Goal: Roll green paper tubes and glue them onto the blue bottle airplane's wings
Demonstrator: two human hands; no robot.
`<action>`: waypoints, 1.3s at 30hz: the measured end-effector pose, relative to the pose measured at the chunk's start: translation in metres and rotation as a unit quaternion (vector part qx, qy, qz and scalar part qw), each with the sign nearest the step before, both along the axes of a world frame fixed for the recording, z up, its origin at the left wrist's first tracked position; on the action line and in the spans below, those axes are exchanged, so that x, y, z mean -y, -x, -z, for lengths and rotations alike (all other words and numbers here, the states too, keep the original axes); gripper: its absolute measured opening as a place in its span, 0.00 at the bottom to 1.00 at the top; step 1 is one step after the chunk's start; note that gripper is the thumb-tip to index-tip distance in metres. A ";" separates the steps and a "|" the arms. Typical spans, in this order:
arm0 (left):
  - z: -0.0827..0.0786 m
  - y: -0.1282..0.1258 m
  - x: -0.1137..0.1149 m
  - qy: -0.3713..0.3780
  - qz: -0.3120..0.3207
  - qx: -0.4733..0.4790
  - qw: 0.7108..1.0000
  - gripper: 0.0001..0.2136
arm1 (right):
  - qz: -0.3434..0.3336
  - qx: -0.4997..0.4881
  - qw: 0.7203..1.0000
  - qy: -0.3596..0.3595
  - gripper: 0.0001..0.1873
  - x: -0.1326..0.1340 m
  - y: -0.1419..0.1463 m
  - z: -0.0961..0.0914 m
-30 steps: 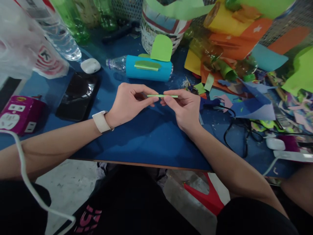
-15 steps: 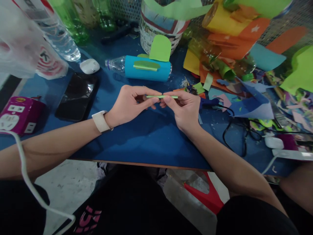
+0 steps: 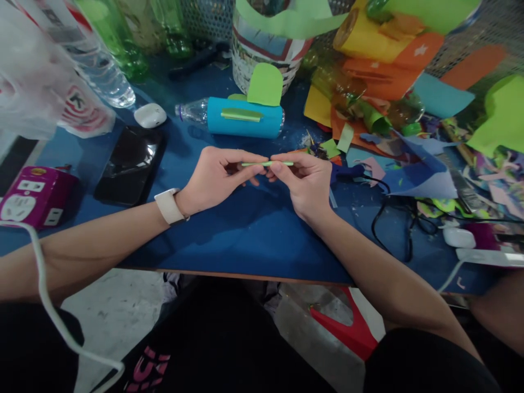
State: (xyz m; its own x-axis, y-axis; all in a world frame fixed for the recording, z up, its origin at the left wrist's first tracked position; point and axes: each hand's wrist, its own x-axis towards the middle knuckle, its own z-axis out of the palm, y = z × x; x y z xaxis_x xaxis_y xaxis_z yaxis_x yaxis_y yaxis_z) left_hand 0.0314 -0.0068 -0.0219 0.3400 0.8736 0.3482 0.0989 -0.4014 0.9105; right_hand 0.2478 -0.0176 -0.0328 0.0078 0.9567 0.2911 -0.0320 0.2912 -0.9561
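Between both hands I hold a narrow green paper strip (image 3: 267,163), seen nearly edge-on above the blue table (image 3: 254,240). My left hand (image 3: 223,173) pinches its left part between thumb and fingers. My right hand (image 3: 305,177) pinches the right part the same way, its fingertips almost meeting the left ones. Just beyond lies a plastic bottle (image 3: 245,125) on its side, wrapped in bright blue paper. A rounded green paper flap (image 3: 265,84) stands up from it, and a folded green piece (image 3: 241,114) is on its side.
Left are a black phone (image 3: 130,165), a white earbud case (image 3: 150,115), a purple power socket block (image 3: 36,196) and a water bottle (image 3: 106,76). A paper-covered bucket (image 3: 262,54) stands behind. Paper scraps (image 3: 426,164) and a black cable (image 3: 374,226) lie right.
Both hands keep their pinch on the green strip, with hardly any movement. The view has shifted very slightly.
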 end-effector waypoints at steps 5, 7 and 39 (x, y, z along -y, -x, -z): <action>-0.003 -0.001 0.001 0.009 -0.001 -0.008 1.000 0.16 | -0.007 0.007 1.000 0.003 0.21 0.001 0.000 0.000; -0.005 -0.001 0.002 0.010 0.013 -0.004 1.000 0.16 | -0.015 0.006 1.000 0.003 0.20 0.002 0.000 -0.001; -0.003 0.000 0.000 0.048 -0.046 0.021 0.998 0.23 | 0.003 0.024 0.999 0.022 0.21 -0.001 -0.003 0.002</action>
State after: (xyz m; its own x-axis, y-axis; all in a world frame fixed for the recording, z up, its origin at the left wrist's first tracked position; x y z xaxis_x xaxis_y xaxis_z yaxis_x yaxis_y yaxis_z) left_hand 0.0310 -0.0069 -0.0190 0.2446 0.9304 0.2730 0.0930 -0.3028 0.9485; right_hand 0.2512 -0.0171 -0.0345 0.0008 0.9684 0.2494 0.0154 0.2493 -0.9683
